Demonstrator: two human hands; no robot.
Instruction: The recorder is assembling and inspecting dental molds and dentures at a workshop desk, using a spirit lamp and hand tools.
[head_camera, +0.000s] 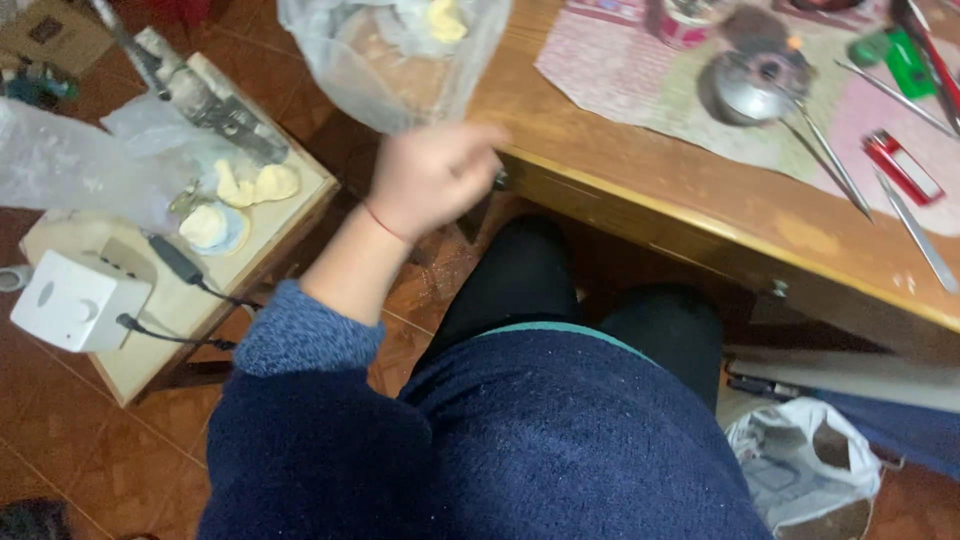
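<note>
While gripping clear plastic bag (395, 60) above wooden surface (640, 170) edge, left hand (432, 175) clenched shut (right hand unseen); yellowish lumps (255, 185) unbagged on side stool (215, 290), one inside.

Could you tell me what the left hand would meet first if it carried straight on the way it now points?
Probably the clear plastic bag, hanging just past the left hand at the wooden desk edge. The fingers are blurred, so contact or a grip can't be judged.

A home craft workshop: wooden desk (700, 215) strewn with metal tools (835, 160) (a lighter (902, 167) too), tiled floor (60, 450).
</note>
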